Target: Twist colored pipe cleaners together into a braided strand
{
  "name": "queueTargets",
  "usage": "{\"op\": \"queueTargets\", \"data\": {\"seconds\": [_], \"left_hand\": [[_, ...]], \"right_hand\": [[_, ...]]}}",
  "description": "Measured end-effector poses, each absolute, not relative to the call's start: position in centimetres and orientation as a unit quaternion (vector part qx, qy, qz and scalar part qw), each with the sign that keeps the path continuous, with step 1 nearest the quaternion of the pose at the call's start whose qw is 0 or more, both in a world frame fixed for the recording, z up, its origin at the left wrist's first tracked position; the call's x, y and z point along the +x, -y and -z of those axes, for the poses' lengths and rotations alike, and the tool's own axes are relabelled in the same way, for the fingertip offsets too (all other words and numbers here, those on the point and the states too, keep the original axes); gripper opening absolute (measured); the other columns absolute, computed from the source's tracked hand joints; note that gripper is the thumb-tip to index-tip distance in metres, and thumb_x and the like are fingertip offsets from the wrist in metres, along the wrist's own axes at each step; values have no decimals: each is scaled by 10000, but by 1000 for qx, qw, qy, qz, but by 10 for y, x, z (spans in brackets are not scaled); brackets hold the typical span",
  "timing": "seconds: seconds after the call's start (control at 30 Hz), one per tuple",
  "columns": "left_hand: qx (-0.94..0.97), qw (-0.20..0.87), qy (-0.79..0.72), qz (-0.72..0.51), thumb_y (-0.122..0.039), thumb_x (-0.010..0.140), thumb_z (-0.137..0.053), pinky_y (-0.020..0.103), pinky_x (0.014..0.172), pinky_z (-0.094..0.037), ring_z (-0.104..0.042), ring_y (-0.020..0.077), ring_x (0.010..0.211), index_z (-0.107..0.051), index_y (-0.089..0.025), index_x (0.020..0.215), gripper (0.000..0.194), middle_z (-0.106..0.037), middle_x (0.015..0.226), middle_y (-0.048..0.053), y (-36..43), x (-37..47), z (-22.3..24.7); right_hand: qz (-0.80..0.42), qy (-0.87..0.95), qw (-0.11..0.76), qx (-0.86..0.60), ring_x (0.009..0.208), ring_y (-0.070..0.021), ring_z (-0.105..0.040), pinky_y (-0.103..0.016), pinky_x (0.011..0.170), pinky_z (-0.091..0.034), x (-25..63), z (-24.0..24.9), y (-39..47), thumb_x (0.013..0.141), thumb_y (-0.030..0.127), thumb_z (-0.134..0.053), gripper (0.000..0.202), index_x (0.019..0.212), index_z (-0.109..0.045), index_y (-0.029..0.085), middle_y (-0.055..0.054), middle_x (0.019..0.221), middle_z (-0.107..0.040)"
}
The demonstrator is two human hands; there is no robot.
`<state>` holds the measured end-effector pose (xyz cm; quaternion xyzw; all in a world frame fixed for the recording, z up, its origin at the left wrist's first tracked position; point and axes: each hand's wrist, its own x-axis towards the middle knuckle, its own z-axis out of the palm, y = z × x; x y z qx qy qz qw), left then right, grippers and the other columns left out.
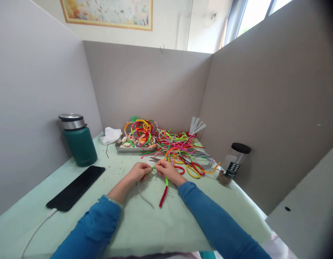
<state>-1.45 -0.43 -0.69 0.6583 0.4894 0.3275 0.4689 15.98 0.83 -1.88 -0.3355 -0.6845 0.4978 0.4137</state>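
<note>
Both hands meet over the middle of the table, pinching a green pipe cleaner (153,168) between them. My left hand (140,171) closes its fingertips on one side of it; a grey strand (145,200) trails below that hand onto the cloth. My right hand (166,169) grips the other side. Under it hangs a length that is bright green above and dark red (163,196) at its lower end. Just beyond my hands lies a pair of scissors (155,159), partly hidden by pipe cleaners. What sits inside the fingertips is too small to make out fully.
A metal tray (120,149) holds shells and looped pipe cleaners. Beside it spreads a heap of colourful pipe cleaners (179,142). A teal bottle (80,144) and black phone (76,189) with cable stand left; a lidded jar (233,165) leans right. Grey partitions (147,79) surround the table.
</note>
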Motion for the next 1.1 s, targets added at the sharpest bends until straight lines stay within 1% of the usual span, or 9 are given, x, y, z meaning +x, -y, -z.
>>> {"op": "queueTargets", "data": {"seconds": [0.17, 0.33, 0.43, 0.53, 0.63, 0.77, 0.87, 0.93, 1.1], "left_hand": [[609, 540, -472, -338, -411, 682, -570, 189, 336, -225, -342, 56, 295, -487, -141, 640, 286, -419, 356, -47, 9, -13, 3], [591, 550, -464, -363, -400, 704, -540, 193, 336, -272, -380, 65, 303, -521, -129, 672, 274, -453, 395, -30, 7, -11, 1], [586, 555, -460, -371, -316, 702, -493, 203, 337, -287, -403, 77, 311, -561, -109, 711, 217, -509, 437, 3, 7, -12, -2], [614, 541, -451, -357, -209, 653, -461, 205, 353, -296, -404, 83, 319, -586, -97, 724, 182, -498, 410, 1, 8, -15, -5], [654, 504, -451, -339, -170, 632, -465, 200, 376, -300, -391, 79, 331, -592, -100, 743, 182, -461, 383, -26, 10, -16, -5], [692, 453, -451, -335, -220, 665, -501, 192, 390, -284, -373, 67, 352, -585, -113, 788, 184, -442, 415, -53, 9, -16, -1], [703, 411, -480, -326, -255, 679, -502, 189, 397, -278, -367, 67, 359, -582, -123, 792, 191, -422, 423, -64, 7, -15, 3], [718, 364, -501, -318, -259, 679, -502, 188, 415, -282, -381, 69, 377, -585, -133, 779, 180, -434, 441, -63, 6, -15, 4], [778, 206, -508, -308, -226, 676, -509, 192, 501, -299, -433, 85, 483, -620, -158, 727, 140, -530, 526, -37, 8, -14, 1]], "right_hand": [[-502, 684, 414, -329, 419, -58, -348, -180, 404, -251, 160, 19, -8, 753, 350, -561, 204, 710, -512, 157, 53, 499, -450], [-516, 676, 416, -322, 401, -55, -332, -178, 391, -236, 161, 18, -8, 760, 375, -552, 230, 698, -487, 164, 57, 487, -441], [-522, 670, 419, -321, 394, -55, -329, -177, 385, -230, 161, 18, -9, 762, 384, -548, 238, 697, -476, 167, 59, 482, -438], [-520, 671, 423, -317, 397, -56, -332, -177, 387, -229, 161, 20, -9, 764, 381, -545, 233, 700, -479, 167, 58, 487, -440], [-519, 672, 424, -316, 398, -55, -328, -178, 390, -230, 161, 21, -10, 766, 374, -541, 225, 700, -481, 167, 61, 486, -434], [-513, 676, 421, -321, 402, -56, -330, -182, 397, -230, 161, 21, -10, 767, 372, -538, 226, 693, -481, 166, 61, 485, -433], [-508, 679, 420, -324, 404, -56, -332, -183, 402, -232, 161, 21, -10, 766, 364, -540, 218, 698, -485, 164, 62, 483, -428], [-506, 680, 420, -325, 406, -55, -333, -182, 401, -231, 161, 21, -11, 768, 354, -540, 209, 706, -492, 161, 61, 487, -431], [-505, 681, 419, -325, 408, -54, -330, -180, 398, -232, 160, 21, -10, 761, 355, -547, 211, 708, -495, 157, 60, 488, -431]]}}
